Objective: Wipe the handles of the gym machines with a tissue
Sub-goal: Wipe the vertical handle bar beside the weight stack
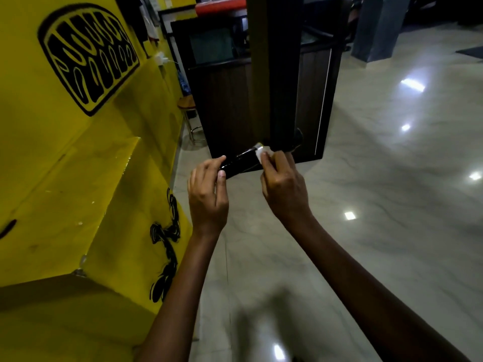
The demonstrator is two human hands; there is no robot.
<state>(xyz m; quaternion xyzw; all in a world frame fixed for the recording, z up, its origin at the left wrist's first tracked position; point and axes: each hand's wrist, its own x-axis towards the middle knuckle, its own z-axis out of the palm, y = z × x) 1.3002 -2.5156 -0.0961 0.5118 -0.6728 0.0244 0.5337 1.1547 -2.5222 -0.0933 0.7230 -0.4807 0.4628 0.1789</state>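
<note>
A short black handle (239, 163) with a shiny metal end cap hangs in mid-air in front of me, lying roughly level. My left hand (207, 190) pinches its left end between thumb and fingers. My right hand (283, 184) holds a small white tissue (262, 152) against the handle's right end, near the metal cap, with the fingers curled over it. Most of the tissue is hidden under those fingers. A dark strap or hook (298, 141) shows just past the right hand.
A yellow painted wall (65, 152) with black graffiti runs along my left. A dark wooden counter or cabinet (261, 87) with a tall post stands straight ahead. A small stool (188, 105) sits beside it. Glossy marble floor (392, 178) spreads to the right.
</note>
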